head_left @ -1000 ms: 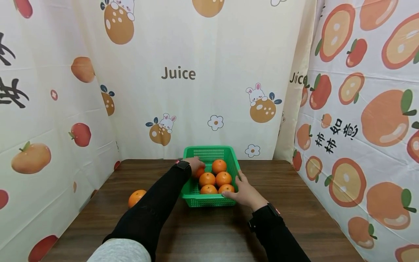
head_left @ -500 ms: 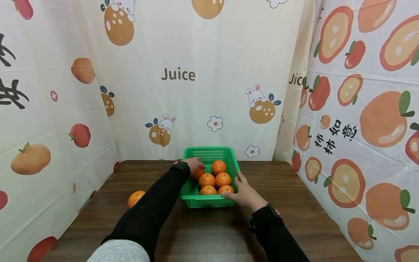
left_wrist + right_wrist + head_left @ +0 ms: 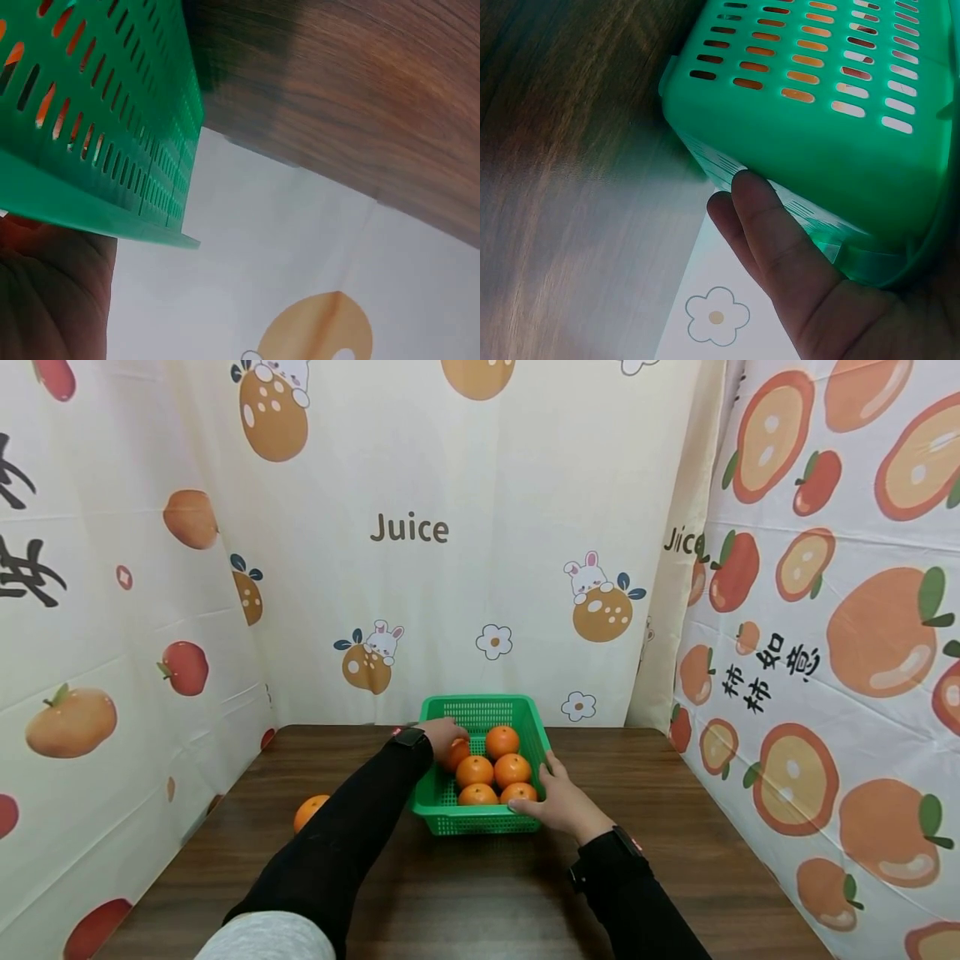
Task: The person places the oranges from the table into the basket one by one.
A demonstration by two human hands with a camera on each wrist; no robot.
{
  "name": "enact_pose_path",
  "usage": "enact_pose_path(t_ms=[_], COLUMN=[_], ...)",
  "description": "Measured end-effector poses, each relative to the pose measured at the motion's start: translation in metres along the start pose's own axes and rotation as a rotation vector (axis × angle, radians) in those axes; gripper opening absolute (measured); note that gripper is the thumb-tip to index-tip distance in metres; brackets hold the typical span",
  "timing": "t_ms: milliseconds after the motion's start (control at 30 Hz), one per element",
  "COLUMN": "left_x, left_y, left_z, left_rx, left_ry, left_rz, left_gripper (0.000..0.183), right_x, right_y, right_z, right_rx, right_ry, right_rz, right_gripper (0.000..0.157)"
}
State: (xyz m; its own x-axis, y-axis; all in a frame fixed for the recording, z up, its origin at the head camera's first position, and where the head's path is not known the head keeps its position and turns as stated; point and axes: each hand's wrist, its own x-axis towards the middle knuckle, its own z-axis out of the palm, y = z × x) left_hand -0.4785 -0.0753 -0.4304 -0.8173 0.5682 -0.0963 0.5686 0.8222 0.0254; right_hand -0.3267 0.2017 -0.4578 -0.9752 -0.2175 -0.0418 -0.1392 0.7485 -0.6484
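A green plastic basket (image 3: 480, 824) sits near the back of the wooden table with several oranges (image 3: 512, 770) inside. My left hand (image 3: 442, 735) reaches over the basket's left rim, just above an orange (image 3: 456, 754) by the left wall. Its fingertips are mostly hidden; a gap from the fruit is hard to judge. In the left wrist view, part of the palm (image 3: 56, 292) shows beyond the rim. My right hand (image 3: 566, 802) rests on the front right corner, thumb at the front rim. In the right wrist view, straight fingers (image 3: 769, 225) lie along the outer wall.
One more orange (image 3: 310, 812) lies on the table (image 3: 465, 893) to the left, partly covered by my left sleeve. Fruit-printed cloth (image 3: 495, 568) hangs behind the table and along both sides.
My left hand has shifted slightly up and left, and more of the orange beneath it shows. The right hand and the basket stay in place.
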Motion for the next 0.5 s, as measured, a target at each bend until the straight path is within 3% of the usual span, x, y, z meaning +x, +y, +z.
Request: enact_pose_path(t_ms=[500], left_x=[-0.0064], left_y=[-0.0052], left_z=[-0.0018], left_rx=[-0.135], left_ry=[0.030], left_rz=[-0.016], left_gripper=[0.049], right_x=[0.0007], right_y=[0.0002], right_z=[0.0018], right_rx=[-0.013], right_ry=[-0.001], right_rz=[0.009], right_gripper=[0.105])
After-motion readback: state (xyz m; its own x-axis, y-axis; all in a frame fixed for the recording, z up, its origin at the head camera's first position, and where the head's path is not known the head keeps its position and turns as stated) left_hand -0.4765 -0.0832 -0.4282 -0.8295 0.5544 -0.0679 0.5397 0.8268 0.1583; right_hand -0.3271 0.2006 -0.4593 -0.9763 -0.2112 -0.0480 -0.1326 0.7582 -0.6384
